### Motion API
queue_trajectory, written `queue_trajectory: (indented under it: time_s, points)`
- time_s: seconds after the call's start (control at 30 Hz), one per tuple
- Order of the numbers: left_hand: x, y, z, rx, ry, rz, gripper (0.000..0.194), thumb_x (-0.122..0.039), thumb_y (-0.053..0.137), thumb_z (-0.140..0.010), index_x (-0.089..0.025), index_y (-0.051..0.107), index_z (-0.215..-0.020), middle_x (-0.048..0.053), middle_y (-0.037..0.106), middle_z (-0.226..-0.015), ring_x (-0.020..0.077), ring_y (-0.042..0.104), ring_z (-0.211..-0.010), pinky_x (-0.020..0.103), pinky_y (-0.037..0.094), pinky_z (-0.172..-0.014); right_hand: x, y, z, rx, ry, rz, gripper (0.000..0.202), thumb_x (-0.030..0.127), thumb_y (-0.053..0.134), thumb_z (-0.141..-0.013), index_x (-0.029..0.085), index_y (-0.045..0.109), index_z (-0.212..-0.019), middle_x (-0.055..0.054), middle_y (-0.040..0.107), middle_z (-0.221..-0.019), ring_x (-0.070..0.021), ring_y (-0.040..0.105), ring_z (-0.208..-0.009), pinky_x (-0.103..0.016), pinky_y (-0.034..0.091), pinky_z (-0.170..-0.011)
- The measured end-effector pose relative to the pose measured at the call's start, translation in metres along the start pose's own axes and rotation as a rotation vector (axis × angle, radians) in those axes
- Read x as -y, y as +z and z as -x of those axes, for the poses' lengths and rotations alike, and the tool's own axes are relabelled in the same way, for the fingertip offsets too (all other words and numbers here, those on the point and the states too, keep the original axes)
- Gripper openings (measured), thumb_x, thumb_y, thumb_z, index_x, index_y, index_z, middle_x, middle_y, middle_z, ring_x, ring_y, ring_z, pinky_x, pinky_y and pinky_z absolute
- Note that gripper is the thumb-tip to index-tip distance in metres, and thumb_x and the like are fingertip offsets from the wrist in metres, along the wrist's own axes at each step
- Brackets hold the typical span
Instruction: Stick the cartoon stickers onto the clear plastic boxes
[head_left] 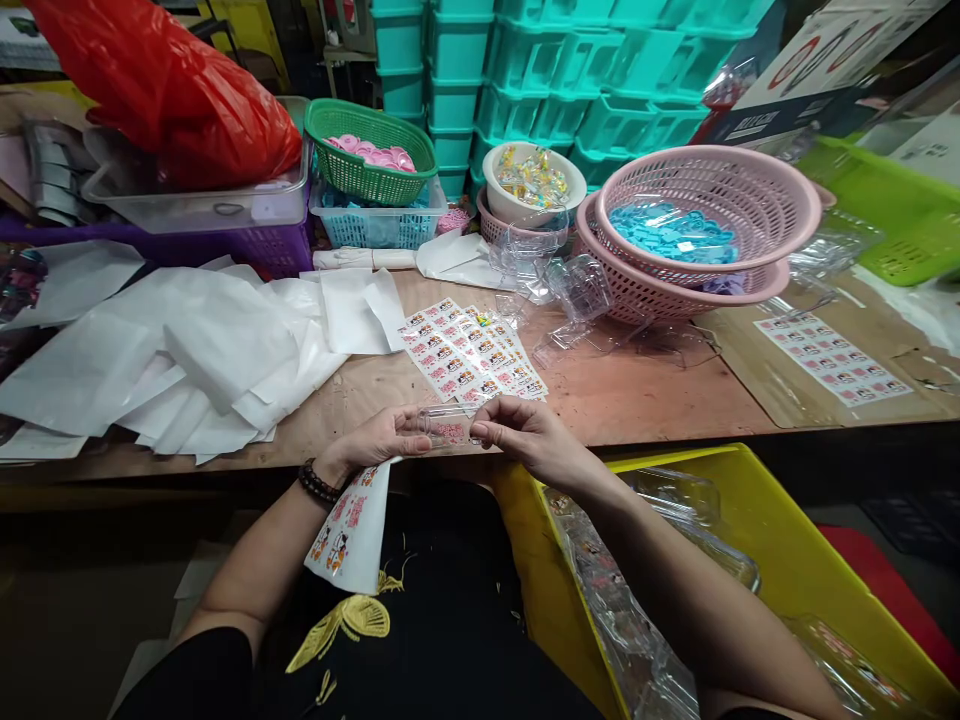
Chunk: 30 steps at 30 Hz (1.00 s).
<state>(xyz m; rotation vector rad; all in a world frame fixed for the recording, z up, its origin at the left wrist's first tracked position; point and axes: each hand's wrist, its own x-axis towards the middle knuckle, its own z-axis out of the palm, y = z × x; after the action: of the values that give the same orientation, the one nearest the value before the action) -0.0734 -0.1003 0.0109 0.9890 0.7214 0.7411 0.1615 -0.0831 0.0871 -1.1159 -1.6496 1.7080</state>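
Observation:
My left hand [379, 436] grips one end of a small clear plastic case [448, 411] just over the table's front edge. On the case shows a sticker [452, 433] with pink print. My right hand [521, 430] is closed at the case's other end, thumb and fingers pressed together on it. Below my left wrist hangs a curved white sticker sheet [349, 535] with cartoon figures and pink lettering; how it is held is hidden. Beyond my hands, several printed sticker sheets [472, 352] lie fanned on the wooden table [600, 395].
White backing papers [217, 345] are heaped at left. Pink baskets [709, 165] with blue pieces, a white bowl [517, 215] and a green basket [367, 185] stand behind. Clear cases [585, 290] lie before them. A yellow bin [750, 520] with clear cases is at lower right.

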Motion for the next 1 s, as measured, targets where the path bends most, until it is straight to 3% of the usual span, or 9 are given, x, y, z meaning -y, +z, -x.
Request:
queue_trajectory:
  time_s: [0.17, 0.53, 1.0]
  points:
    - [0.003, -0.002, 0.0, -0.002, -0.002, 0.006, 0.075, -0.046, 0.09, -0.066, -0.015, 0.065, -0.129, 0.016, 0.072, -0.123, 0.031, 0.064, -0.12, 0.041, 0.045, -0.107, 0.007, -0.001, 0.002, -0.023, -0.05, 0.023, 0.04, 0.056, 0.076, -0.075, 0.018, 0.062, -0.074, 0.002, 0.057, -0.07, -0.0126, 0.05, -0.068, -0.029, 0.039, -0.067]
    - [0.004, -0.003, 0.0, -0.001, -0.021, 0.025, 0.082, -0.047, 0.092, -0.06, -0.014, 0.064, -0.129, 0.017, 0.071, -0.123, 0.0306, 0.065, -0.117, 0.039, 0.046, -0.104, 0.003, -0.001, -0.006, 0.047, 0.022, 0.053, 0.046, 0.061, 0.076, -0.072, 0.018, 0.06, -0.071, 0.002, 0.056, -0.067, -0.0116, 0.047, -0.065, -0.028, 0.035, -0.063]
    - [-0.002, -0.001, 0.001, -0.02, -0.031, 0.01, 0.079, -0.045, 0.093, -0.06, -0.014, 0.065, -0.127, 0.016, 0.07, -0.123, 0.0308, 0.063, -0.119, 0.041, 0.043, -0.107, 0.004, 0.001, -0.009, 0.003, 0.072, 0.152, 0.05, 0.066, 0.075, -0.068, 0.019, 0.058, -0.07, 0.004, 0.051, -0.062, -0.0105, 0.04, -0.058, -0.027, 0.029, -0.056]
